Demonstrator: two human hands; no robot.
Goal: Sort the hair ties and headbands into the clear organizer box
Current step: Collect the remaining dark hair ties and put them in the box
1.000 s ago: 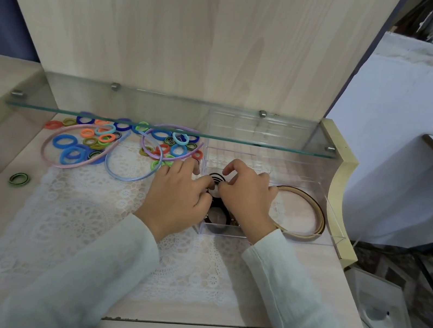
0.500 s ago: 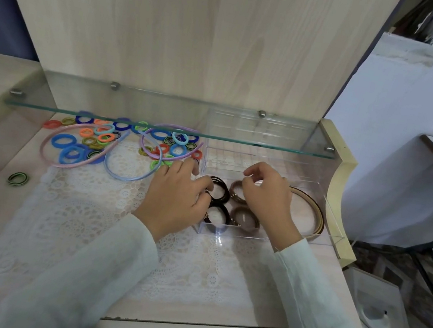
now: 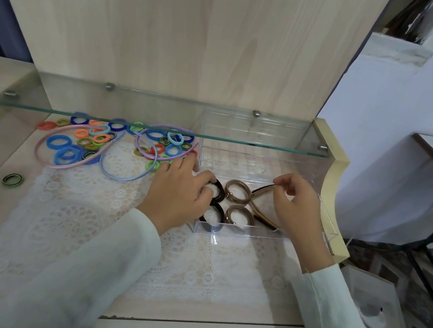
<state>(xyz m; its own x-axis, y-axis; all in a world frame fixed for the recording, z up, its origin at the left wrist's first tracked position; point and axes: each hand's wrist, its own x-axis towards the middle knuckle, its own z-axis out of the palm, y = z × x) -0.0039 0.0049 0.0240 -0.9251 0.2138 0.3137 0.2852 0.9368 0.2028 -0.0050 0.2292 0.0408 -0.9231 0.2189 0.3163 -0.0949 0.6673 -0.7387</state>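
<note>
The clear organizer box (image 3: 244, 230) lies on the lace mat at the right. Inside it are black hair ties (image 3: 219, 190), brown hair ties (image 3: 238, 191) and a brown-and-gold headband (image 3: 259, 215). My left hand (image 3: 176, 194) rests at the box's left edge, its fingers curled onto a black tie. My right hand (image 3: 295, 205) is over the box's right half and pinches the headband's upper end. A heap of coloured hair ties (image 3: 93, 140) with pink (image 3: 66, 166), blue (image 3: 127, 177) and purple (image 3: 169, 128) headbands lies at the back left.
A glass shelf (image 3: 158, 127) spans the desk just above the heap and the box's rear. One green-and-black tie (image 3: 12, 180) lies alone at the left. The desk's cream raised edge (image 3: 334, 189) is right of the box. A wooden back panel rises behind.
My right hand has moved right from the ties at the box's middle and now pinches the headband, which has shifted and turned. The brown and black ties are uncovered. My left hand has barely moved.
</note>
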